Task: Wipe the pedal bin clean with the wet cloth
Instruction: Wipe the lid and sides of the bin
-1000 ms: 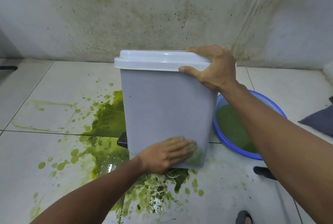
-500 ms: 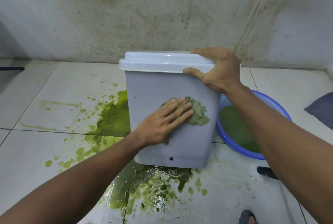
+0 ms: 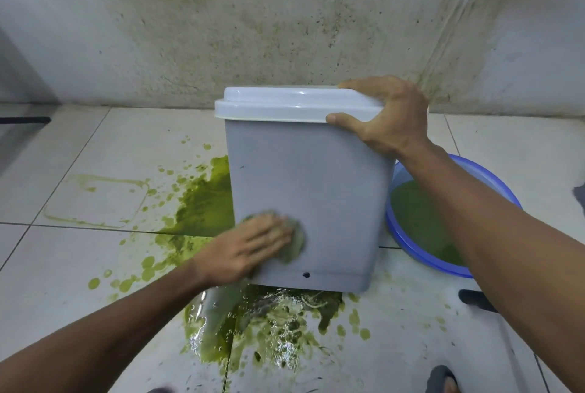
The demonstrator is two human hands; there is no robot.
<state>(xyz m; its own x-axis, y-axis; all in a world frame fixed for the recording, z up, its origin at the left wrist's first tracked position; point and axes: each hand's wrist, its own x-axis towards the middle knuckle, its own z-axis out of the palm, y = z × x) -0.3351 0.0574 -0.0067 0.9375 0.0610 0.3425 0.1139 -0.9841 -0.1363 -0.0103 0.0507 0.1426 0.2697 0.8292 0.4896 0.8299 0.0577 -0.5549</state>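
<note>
Wiping under way on the near face of the pedal bin (image 3: 310, 196), with more of it probably left to do.

The grey bin stands on the tiled floor (image 3: 493, 152) before the stained wall, white lid (image 3: 285, 104) shut. Low on its near face, toward the left edge, the left hand (image 3: 250, 247) presses the wet cloth (image 3: 296, 242) flat, fingers stretched out close together. The right hand (image 3: 387, 117) steadies the bin's top right corner, fingers curled over the lid, thumb on its rim. That face looks largely clean; the other sides are hidden. Green puddles (image 3: 202, 202) surround the bin's base, and a blue basin (image 3: 421, 253) of green water sits just right of it.
</note>
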